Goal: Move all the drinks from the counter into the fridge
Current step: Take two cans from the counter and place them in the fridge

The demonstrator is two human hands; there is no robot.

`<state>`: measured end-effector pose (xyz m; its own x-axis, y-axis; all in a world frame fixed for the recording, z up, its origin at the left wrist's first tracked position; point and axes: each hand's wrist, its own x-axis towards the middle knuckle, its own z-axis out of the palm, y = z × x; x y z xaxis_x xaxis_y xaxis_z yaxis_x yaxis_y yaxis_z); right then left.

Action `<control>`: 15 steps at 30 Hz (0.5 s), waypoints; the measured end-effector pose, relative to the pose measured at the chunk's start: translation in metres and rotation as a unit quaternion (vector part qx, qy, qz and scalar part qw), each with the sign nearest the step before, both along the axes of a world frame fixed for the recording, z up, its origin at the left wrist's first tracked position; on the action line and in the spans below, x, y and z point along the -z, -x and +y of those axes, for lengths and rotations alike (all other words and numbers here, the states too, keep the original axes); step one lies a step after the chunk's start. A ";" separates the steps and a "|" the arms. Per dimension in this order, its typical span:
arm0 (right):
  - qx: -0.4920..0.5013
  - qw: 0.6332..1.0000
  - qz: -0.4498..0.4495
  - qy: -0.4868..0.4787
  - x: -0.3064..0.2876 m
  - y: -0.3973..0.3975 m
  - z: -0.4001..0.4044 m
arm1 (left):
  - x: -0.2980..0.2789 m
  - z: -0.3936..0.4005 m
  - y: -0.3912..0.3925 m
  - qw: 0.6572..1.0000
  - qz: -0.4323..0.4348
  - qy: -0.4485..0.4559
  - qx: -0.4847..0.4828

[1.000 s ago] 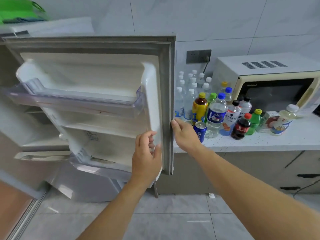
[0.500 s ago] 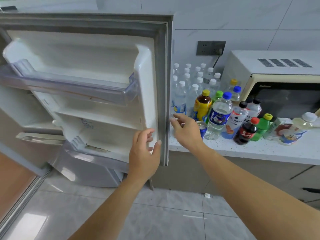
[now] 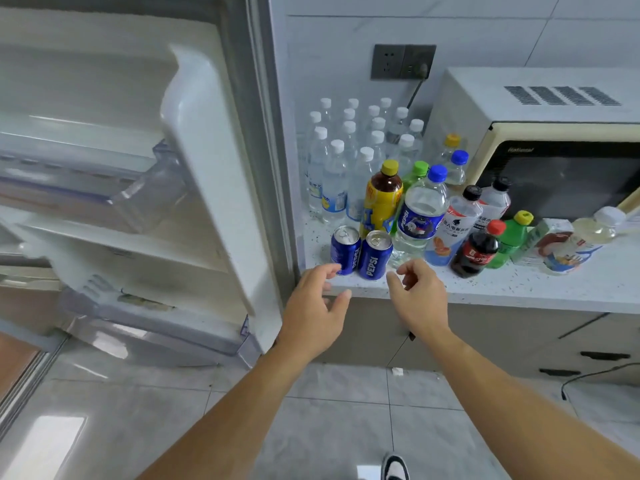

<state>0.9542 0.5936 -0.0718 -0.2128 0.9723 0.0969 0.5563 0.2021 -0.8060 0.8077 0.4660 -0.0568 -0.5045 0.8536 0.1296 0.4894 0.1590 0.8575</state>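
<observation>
White tiled wall (image 3: 485,26), grey socket (image 3: 403,62), glossy tile floor (image 3: 329,427)

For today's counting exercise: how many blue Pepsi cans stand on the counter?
2. The left can and the right can stand side by side at the counter's front edge, by the fridge door. More could hide behind the bottles.

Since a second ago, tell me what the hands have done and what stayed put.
The left hand let go of the fridge door edge and moved right to the counter; both it and the right hand now reach, fingers open, toward the two Pepsi cans, touching neither. The door stays open; cans and bottles stand unmoved.
</observation>
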 end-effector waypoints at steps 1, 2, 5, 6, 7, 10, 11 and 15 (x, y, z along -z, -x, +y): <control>-0.010 1.000 -0.013 -0.007 0.004 -0.002 0.006 | 0.003 0.010 -0.001 0.999 -0.005 0.035 0.013; -0.024 0.999 -0.027 -0.021 0.008 -0.003 0.013 | 0.004 0.022 -0.002 0.998 -0.007 0.066 0.021; -0.096 0.988 -0.092 -0.077 0.014 -0.002 0.036 | 0.008 0.059 -0.001 0.994 0.004 0.105 -0.006; -0.129 0.981 -0.115 -0.092 0.013 0.000 0.044 | 0.009 0.070 0.000 0.993 0.015 0.111 -0.024; -0.162 0.972 -0.135 -0.102 0.012 0.001 0.053 | 0.011 0.081 0.003 0.992 0.027 0.117 -0.040; -0.242 0.944 -0.196 -0.105 0.008 0.009 0.082 | 0.015 0.113 0.013 0.985 0.061 0.144 -0.070; -0.261 0.935 -0.215 -0.102 0.009 0.012 0.091 | 0.016 0.123 0.017 0.982 0.075 0.157 -0.071; -0.317 0.906 -0.263 -0.096 0.015 0.025 0.115 | 0.025 0.153 0.031 0.970 0.119 0.210 -0.038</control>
<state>0.9294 0.7082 -0.0873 -0.7884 0.6147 -0.0254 0.5765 0.7238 -0.3791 0.7764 0.6192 -0.0814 -0.5663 0.8180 -0.1007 0.6383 0.5126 0.5743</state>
